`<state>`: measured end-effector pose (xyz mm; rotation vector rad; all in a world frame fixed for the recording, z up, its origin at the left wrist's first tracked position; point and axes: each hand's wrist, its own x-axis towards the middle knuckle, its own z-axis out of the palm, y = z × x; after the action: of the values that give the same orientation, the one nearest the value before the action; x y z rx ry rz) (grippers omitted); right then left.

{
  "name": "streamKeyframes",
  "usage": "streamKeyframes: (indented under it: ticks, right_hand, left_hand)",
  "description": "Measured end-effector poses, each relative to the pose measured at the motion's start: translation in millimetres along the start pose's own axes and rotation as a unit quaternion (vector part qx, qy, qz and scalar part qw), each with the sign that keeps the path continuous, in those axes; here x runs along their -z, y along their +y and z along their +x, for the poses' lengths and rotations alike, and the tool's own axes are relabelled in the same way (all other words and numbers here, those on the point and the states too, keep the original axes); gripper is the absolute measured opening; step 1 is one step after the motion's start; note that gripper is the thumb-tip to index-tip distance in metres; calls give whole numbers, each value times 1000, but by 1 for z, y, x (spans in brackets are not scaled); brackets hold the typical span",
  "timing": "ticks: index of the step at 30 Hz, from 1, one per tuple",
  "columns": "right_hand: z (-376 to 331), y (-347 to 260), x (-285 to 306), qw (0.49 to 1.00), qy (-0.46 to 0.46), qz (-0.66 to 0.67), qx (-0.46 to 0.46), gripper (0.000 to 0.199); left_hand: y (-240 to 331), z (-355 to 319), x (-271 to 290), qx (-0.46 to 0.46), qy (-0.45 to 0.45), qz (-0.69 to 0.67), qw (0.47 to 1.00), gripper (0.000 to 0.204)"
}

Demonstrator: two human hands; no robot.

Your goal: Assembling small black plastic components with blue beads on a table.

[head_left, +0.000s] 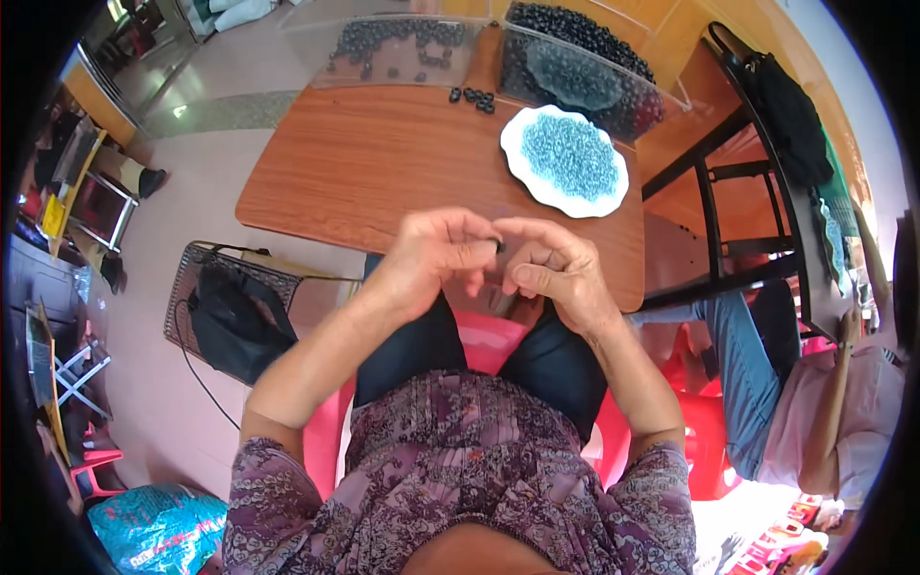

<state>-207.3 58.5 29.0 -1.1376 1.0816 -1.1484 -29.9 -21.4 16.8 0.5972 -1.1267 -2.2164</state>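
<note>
Dark piece (pixel 498 245) sits in the left hand's grip, pinched between fingertips, near the counter (pixel 383 158) edge. Right hand (pixel 565 271) is just beside, fingers curled; whether it pinches anything cannot be told. Step appears to be fine fingertip work; next move likely calls for steady alignment.

"How's the light on your feed?"

"Bright. I get glare on the floor (pixel 192 182) at upper left, and a patch at lower right burns out to white."

"Any distortion?"

"Plenty: my fisheye bends the black table (pixel 813 297) at right, and black rings everything. The fingers (pixel 468 255) look slightly soft; the scalloped white plate (pixel 580 205) nearly washes out."
</note>
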Motion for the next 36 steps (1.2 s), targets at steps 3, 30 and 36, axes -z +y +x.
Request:
streamKeyframes:
  ticks: [3,30,36]
  right_hand:
    - [7,2,8,998,39,-46,-30,28]
    - [19,26,32,998,-1,8,-69,15]
    - [17,25,29,998,8,5,-68,15]
  left_hand:
    - [52,32,6,-139,47,188,971,21]
    - [49,185,84,-381,167,732,540,29]
    - [40,192,88,-341,154,780,502,35]
